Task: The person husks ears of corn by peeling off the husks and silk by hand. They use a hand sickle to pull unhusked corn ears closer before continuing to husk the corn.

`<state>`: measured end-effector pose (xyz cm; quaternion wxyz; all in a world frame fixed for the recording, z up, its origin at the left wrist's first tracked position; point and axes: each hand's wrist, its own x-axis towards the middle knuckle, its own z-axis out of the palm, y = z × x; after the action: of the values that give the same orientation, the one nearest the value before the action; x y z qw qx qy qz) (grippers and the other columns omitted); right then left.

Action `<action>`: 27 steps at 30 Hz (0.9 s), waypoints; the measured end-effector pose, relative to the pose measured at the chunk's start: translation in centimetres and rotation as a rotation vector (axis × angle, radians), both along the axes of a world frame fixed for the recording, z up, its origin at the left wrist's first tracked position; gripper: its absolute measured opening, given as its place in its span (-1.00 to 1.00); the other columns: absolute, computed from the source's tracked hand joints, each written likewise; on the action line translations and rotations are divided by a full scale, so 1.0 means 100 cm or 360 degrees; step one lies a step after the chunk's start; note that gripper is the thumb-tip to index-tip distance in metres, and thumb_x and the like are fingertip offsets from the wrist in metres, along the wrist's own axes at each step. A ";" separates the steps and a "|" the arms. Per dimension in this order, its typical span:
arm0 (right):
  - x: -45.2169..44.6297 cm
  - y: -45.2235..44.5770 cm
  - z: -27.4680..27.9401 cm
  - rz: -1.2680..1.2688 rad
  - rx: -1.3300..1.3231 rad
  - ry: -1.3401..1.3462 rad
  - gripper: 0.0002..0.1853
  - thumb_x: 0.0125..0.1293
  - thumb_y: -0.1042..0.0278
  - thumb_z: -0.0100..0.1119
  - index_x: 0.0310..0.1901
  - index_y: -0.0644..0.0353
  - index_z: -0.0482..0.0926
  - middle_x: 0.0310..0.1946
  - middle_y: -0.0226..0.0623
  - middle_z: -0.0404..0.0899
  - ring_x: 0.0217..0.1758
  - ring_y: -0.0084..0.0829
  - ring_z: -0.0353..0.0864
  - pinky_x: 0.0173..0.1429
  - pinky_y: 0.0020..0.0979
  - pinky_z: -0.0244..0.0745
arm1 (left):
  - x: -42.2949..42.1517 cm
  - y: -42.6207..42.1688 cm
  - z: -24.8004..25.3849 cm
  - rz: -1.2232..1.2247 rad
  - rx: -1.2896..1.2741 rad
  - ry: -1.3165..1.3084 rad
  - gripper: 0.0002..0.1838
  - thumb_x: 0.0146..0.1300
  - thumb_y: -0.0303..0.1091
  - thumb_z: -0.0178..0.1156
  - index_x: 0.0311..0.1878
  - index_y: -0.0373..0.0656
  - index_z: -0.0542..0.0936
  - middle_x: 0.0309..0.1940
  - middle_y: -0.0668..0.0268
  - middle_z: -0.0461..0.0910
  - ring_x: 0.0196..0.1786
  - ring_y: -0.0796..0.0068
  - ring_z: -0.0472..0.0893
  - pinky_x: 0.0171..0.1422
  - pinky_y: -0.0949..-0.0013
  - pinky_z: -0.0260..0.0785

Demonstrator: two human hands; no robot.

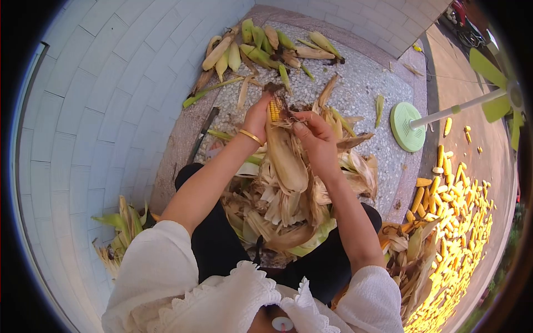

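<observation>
An ear of corn is partly bared: yellow kernels show near its tip, with dark dried silk at the top. My left hand, a gold bangle at its wrist, is wrapped around the ear from the left side. Pale husk hangs down from the ear toward my lap. On the right, my right hand is closed, thumb and fingers pinching the husk and silk near the tip. Beneath both hands lies a heap of stripped husks between my legs.
Unshucked ears are piled by the wall ahead. A fan with a round green base stands at right. Many bare yellow cobs cover the sunlit ground beyond the step. More husks lie by my right side and leaves at left.
</observation>
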<state>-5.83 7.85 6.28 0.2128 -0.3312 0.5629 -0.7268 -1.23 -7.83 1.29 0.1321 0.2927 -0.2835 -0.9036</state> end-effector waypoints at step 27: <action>0.009 0.042 -0.034 0.0414 0.1118 0.0213 -0.26 -0.01 0.18 0.44 0.16 0.40 0.37 0.02 0.07 0.52 0.15 -0.19 0.50 0.23 -0.26 0.34 | 0.021 0.006 0.032 -0.0347 -0.0843 0.0253 -0.48 0.31 0.16 0.05 -0.22 -0.23 0.49 -0.39 0.23 0.59 -0.33 0.45 0.61 -0.19 0.38 0.50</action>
<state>-4.93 12.04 2.90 0.3667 -0.3536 0.7435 -0.4332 0.84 -7.28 4.50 0.1276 0.1442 -0.5279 -0.8272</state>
